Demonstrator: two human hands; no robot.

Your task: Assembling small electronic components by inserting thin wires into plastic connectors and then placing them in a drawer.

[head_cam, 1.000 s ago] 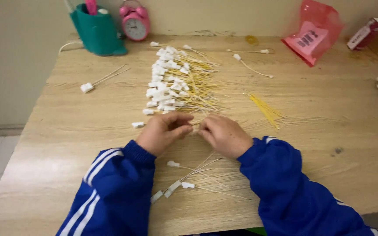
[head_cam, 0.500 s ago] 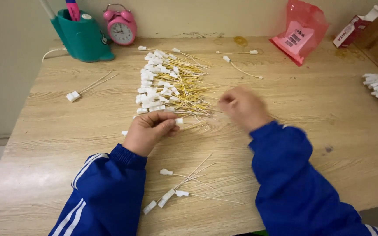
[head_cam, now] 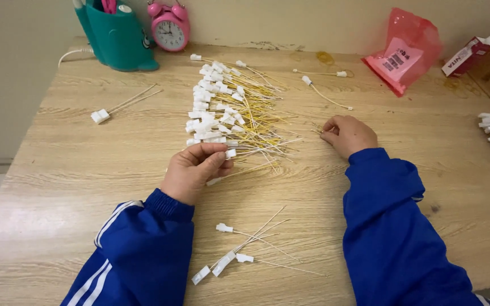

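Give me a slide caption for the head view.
Left hand holds a white-tipped yellow tie beside the pile; right hand pinches thin strands on the wooden table.

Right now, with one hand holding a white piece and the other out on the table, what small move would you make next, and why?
Probably close the right hand on the thin yellow wires at its fingertips and bring one back. The left hand holds a white connector by the big pile, apart from the right hand, so the two pieces seem meant to meet.
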